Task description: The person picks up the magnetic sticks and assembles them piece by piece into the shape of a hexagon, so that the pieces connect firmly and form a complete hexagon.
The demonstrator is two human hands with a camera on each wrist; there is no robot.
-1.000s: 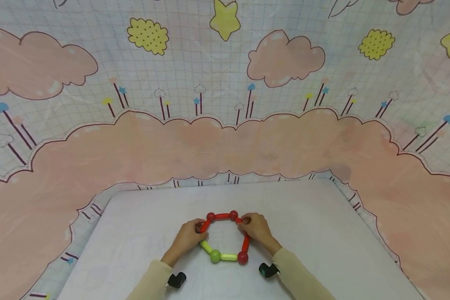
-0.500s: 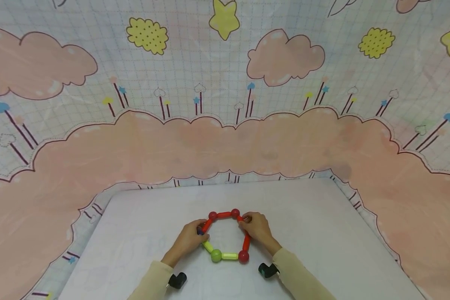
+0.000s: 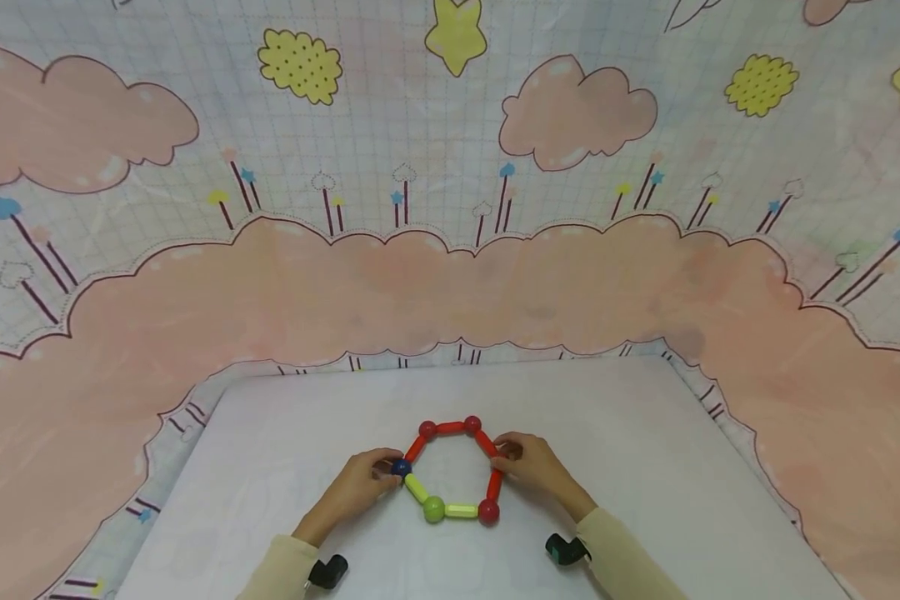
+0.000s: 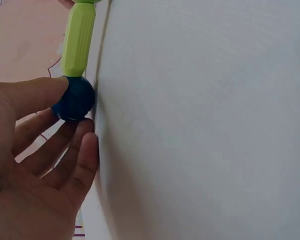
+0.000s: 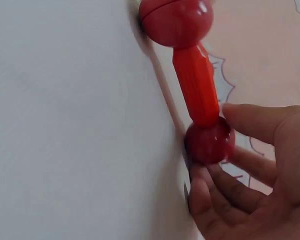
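A six-sided ring of balls and rods lies on the white table. At its left corner is a blue ball (image 3: 401,467), which my left hand (image 3: 358,485) pinches between thumb and fingertips. My right hand (image 3: 542,468) holds the ring's right corner, a red ball (image 5: 210,141) mostly covered by fingers in the head view. Red rods (image 3: 450,428) make up the top and right sides, with red balls (image 3: 488,512) at their joints. Yellow-green rods (image 3: 461,511) and a green ball (image 3: 434,509) form the lower left.
The white tabletop (image 3: 607,425) spreads around the ring. Behind and beside it hangs a cloth (image 3: 450,300) printed with clouds and stars. A black wrist device (image 3: 328,572) sits by my left sleeve, another black device (image 3: 566,550) by the right.
Both hands have drawn outward, baring the blue ball and more of the red rods. The ring has shifted slightly right and away from me.
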